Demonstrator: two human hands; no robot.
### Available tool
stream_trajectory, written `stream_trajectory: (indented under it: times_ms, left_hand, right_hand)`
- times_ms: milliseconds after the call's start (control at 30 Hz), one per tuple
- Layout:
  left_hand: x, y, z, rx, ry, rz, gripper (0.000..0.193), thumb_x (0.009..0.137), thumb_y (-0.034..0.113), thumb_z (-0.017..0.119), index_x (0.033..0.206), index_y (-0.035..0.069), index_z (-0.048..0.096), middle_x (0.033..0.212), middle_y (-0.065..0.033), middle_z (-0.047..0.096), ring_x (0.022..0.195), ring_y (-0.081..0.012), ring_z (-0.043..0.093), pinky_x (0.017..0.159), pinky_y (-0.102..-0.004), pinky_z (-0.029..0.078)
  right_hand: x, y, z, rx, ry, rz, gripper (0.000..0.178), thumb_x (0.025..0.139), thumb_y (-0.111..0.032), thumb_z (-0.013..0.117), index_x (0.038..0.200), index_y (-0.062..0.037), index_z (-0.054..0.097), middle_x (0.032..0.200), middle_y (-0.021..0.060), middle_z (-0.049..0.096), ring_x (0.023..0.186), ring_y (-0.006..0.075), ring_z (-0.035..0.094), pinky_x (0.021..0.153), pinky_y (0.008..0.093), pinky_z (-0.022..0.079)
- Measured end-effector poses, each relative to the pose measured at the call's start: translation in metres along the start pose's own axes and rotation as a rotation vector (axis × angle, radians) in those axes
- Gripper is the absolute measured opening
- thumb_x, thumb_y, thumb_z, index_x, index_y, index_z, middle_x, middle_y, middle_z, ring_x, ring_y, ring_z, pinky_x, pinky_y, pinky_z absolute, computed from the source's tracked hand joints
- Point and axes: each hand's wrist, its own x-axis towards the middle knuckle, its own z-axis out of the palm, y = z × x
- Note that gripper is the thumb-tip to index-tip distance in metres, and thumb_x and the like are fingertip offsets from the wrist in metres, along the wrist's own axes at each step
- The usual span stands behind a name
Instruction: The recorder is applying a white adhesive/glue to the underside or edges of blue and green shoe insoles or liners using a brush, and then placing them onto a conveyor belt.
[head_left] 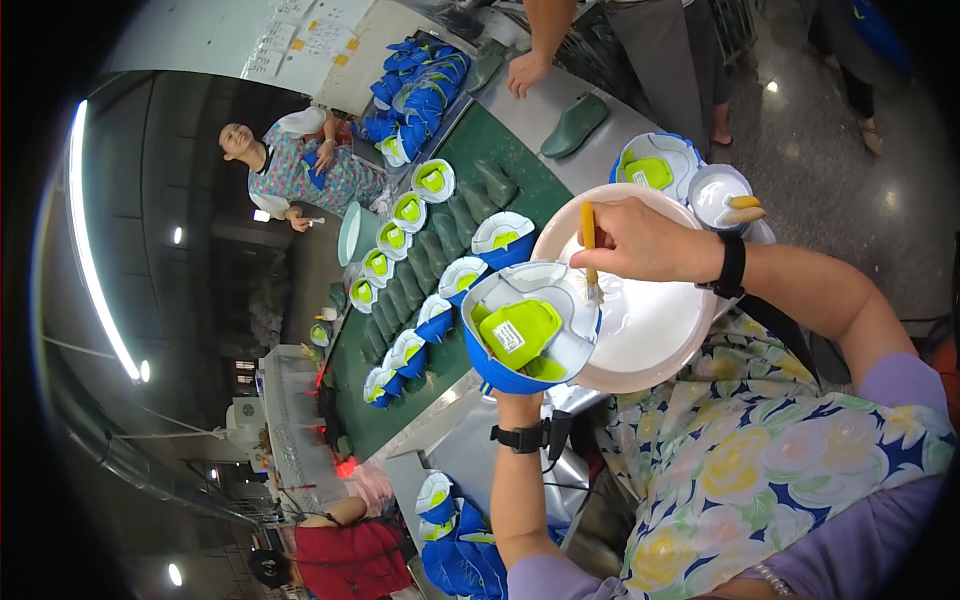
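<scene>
My left hand [517, 406] is beneath a blue shoe upper [492, 365] with white lining and a lime-green tongue, its fingers mostly hidden behind it. In my right hand [640, 238] is a brush [588, 226] with a yellow handle, pinched in closed fingers. The bristles touch or nearly touch the upper's white rim. A wide pale basin [567, 215] with white liquid in it stands just behind the upper, under my right hand.
A small white tub [720, 188] with another yellow handle and one more upper [650, 165] stand beyond the basin. Rows of uppers and dark green shoe lasts [455, 222] line the green table [520, 150]. Co-workers are at the far left, lower left and top.
</scene>
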Motion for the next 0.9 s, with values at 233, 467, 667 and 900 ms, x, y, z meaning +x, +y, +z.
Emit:
stream_trajectory:
  times_ms: [233,467,667,900]
  left_hand:
    - [0.0,-0.011,-0.007,0.39,0.07,0.272,0.053,0.095,0.03,0.057,0.142,0.01,0.041,0.139,-0.0145,0.05,0.121,-0.0299,0.056,0.102,-0.0482,0.048]
    - [0.001,-0.026,-0.015,0.761,0.122,0.569,0.047,0.096,0.027,0.055,0.139,0.009,0.045,0.14,-0.0146,0.049,0.121,-0.0288,0.056,0.102,-0.0475,0.048]
    - [0.001,-0.025,-0.016,0.787,0.077,0.646,0.042,0.095,0.021,0.057,0.133,0.006,0.05,0.134,-0.0144,0.052,0.117,-0.0272,0.057,0.101,-0.0442,0.048]
    - [0.008,-0.008,-0.016,1.06,0.235,0.486,0.04,0.095,0.023,0.056,0.13,0.003,0.054,0.122,-0.0125,0.061,0.111,-0.0253,0.061,0.096,-0.0412,0.051]
  right_hand:
    - [-0.014,0.021,0.023,0.384,0.076,0.289,0.035,0.085,-0.027,0.069,0.092,0.0056,0.061,0.081,0.0178,0.068,0.068,0.0214,0.068,0.06,0.0301,0.054]
    - [-0.024,0.014,0.032,0.451,0.066,0.333,0.028,0.087,-0.023,0.07,0.09,0.0029,0.06,0.075,0.0092,0.067,0.061,0.0114,0.063,0.054,0.0241,0.05]
    - [-0.031,-0.003,0.029,0.416,0.019,0.254,0.029,0.085,-0.024,0.071,0.093,0.0037,0.063,0.073,0.0092,0.066,0.06,0.0126,0.063,0.055,0.0241,0.05]
    - [-0.03,0.01,0.012,0.503,0.089,0.051,0.029,0.084,-0.023,0.073,0.096,0.002,0.063,0.08,0.0123,0.069,0.072,0.0209,0.067,0.067,0.029,0.052]
